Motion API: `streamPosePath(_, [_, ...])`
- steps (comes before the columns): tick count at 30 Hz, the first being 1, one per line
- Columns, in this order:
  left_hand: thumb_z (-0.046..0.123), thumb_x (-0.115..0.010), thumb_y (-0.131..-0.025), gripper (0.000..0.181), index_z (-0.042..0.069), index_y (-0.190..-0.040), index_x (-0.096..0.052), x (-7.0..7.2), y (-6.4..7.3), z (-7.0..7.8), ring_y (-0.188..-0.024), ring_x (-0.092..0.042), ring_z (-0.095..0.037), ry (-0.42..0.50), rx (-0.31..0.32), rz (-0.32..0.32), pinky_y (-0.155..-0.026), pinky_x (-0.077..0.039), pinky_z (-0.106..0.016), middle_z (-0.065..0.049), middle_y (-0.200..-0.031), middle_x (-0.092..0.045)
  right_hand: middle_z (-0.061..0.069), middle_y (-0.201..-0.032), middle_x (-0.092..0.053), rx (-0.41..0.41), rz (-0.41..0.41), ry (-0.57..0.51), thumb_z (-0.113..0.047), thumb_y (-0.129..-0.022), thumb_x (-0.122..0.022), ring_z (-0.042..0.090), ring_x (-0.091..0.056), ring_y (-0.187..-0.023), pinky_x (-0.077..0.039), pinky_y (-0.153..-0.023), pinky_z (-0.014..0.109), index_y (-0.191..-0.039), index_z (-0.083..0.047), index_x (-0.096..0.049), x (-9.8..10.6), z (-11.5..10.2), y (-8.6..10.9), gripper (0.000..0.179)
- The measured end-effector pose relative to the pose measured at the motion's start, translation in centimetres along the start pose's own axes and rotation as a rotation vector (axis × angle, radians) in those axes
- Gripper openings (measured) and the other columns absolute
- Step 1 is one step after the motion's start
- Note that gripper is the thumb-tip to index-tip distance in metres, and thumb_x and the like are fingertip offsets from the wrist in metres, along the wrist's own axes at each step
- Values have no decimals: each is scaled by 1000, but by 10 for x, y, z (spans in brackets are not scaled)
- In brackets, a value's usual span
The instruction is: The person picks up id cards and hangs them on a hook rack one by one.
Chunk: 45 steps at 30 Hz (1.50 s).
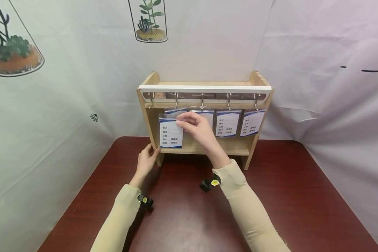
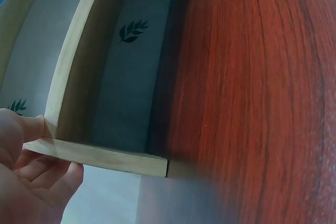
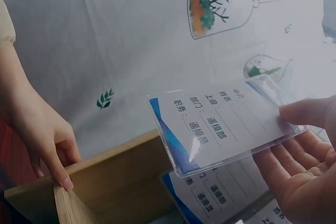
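Observation:
My right hand (image 1: 199, 132) pinches a name badge (image 1: 171, 134) in a clear plastic sleeve near its top edge, thumb in front and fingers behind. In the right wrist view the held badge (image 3: 210, 129) shows printed lines and blue corners, apart from the badges behind it. My left hand (image 1: 146, 161) grips the left side board of a small wooden rack (image 1: 204, 152); in the left wrist view its thumb rests at the corner of the shelf board (image 2: 105, 157). Several similar badges (image 1: 228, 123) hang across the rack's front, one partly covered by the held badge.
A white rail (image 1: 204, 88) with several metal hooks (image 1: 229, 99) runs along the rack's top; the leftmost hook carries no visible badge. The rack stands at the back of a dark red table (image 1: 182, 217), before a printed cloth wall (image 1: 204, 42).

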<state>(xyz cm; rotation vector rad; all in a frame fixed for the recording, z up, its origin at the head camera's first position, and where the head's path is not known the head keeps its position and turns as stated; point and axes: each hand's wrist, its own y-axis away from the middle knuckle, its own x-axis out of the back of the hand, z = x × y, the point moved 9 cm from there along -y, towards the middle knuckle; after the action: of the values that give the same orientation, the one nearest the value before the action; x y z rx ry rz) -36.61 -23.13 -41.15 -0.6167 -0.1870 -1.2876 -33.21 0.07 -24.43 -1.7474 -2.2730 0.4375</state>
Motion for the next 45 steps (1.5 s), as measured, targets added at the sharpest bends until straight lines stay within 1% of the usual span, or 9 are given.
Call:
streamPosePath(5, [26,-65,-100,41,1,-133,-60,1,-1,0,-115,-64,-35,0,1,0,-89,-55,-50,-23,-127,-65,8,-108,-75,5,-5,-11,-9,-93,-72,12,-64,-90,-54,-83,33,-111,-1,-68,-7,0,-6,20])
streamPosePath(11, [29,-65,-100,35,3,-123,-64,1,1,-1,-114,-65,-34,-11,-5,12,-91,-54,-49,-21,-125,-67,6,-104,-75,-8,-2,-48,-10,-94,-71,13,-63,-88,-54,-80,32,-110,-1,-69,-12,3,-10,19])
streamPosePath(18, [31,-65,-100,39,5,-130,-63,2,-1,-1,-116,-64,-34,-30,-1,12,-91,-54,-49,-20,-130,-64,9,-110,-74,-23,-11,-49,-11,-94,-71,15,-64,-90,-55,-81,32,-113,-2,-68,-18,5,-16,22])
streamPosePath(21, [32,-64,-100,41,6,-131,-62,3,-2,-2,-117,-63,-33,-40,0,8,-92,-54,-49,-19,-131,-64,9,-113,-73,-27,-12,-38,-12,-94,-71,15,-65,-93,-55,-82,32,-114,-3,-69,-22,5,-19,23])
streamPosePath(24, [33,-65,-100,39,6,-129,-63,3,-2,-2,-117,-63,-33,-42,-1,13,-92,-54,-49,-20,-129,-65,8,-113,-74,-25,-14,-22,-13,-94,-71,15,-65,-95,-54,-82,31,-114,-4,-69,-25,4,-22,22])
streamPosePath(31, [30,-65,-100,36,4,-126,-64,2,1,1,-119,-62,-35,-41,-11,8,-94,-52,-51,-21,-127,-66,7,-111,-74,-23,-7,19,-15,-94,-72,16,-66,-97,-54,-81,29,-114,-5,-70,-30,3,-27,22])
streamPosePath(35, [28,-66,-100,35,5,-126,-64,1,1,0,-119,-62,-35,-40,-13,15,-94,-52,-50,-21,-128,-65,5,-112,-74,-15,2,61,-18,-95,-71,15,-67,-102,-53,-86,31,-114,-7,-70,-32,1,-28,22])
streamPosePath(40, [29,-65,-100,34,5,-124,-65,2,0,0,-116,-63,-35,-42,-15,23,-92,-53,-51,-20,-127,-66,3,-112,-75,23,-1,98,-21,-96,-71,15,-67,-105,-51,-91,32,-115,-9,-71,-38,-3,-29,23])
streamPosePath(45, [32,-64,-100,36,7,-126,-64,2,1,0,-118,-62,-34,-34,-9,12,-93,-53,-51,-19,-130,-65,4,-109,-75,77,10,140,-20,-96,-71,13,-69,-100,-51,-89,26,-112,-7,-72,-47,-8,-32,21])
